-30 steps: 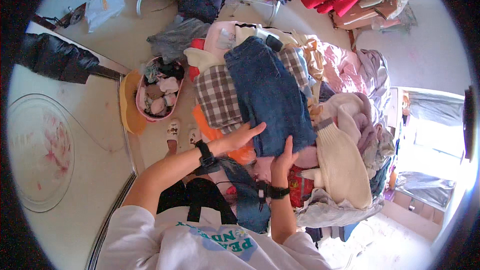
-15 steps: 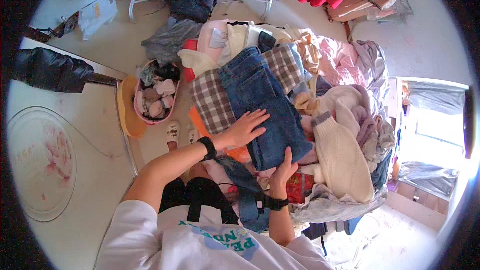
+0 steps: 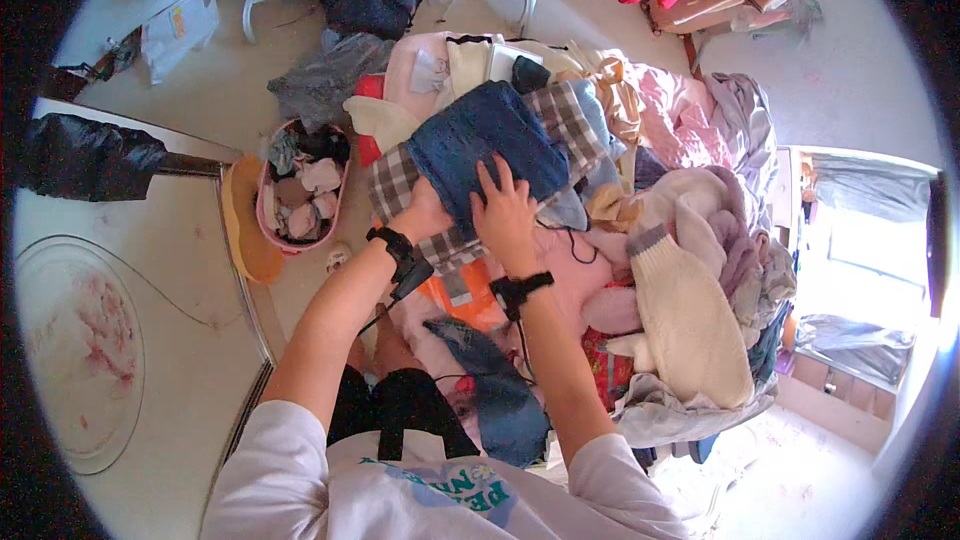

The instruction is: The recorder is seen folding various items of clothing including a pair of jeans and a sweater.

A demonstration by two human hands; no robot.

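Observation:
A pair of dark blue jeans [image 3: 470, 135], folded into a compact block, lies on top of a brown-and-white checked cloth [image 3: 565, 120] on the heap of clothes. At the jeans' near left edge is my left hand [image 3: 430, 212], its fingers hidden by the denim. My right hand [image 3: 508, 220] lies on the near side of the jeans, palm down, fingers spread. Beneath my wrists are an orange piece [image 3: 460, 295] and a pink fabric [image 3: 565, 275] with a dark cord on it.
A cream knitted sleeve [image 3: 690, 320] and crumpled garments cover the heap's right side. On the left, a pink basket [image 3: 262, 205] holds small clothes beside a yellow basin [image 3: 245, 240]. A round-patterned white panel [image 3: 80, 350] stands at far left; a window [image 3: 880, 230] is at right.
The jeans have been folded shorter, their near end turned away from me. My right hand has moved up onto them, and my left hand has shifted left to their edge.

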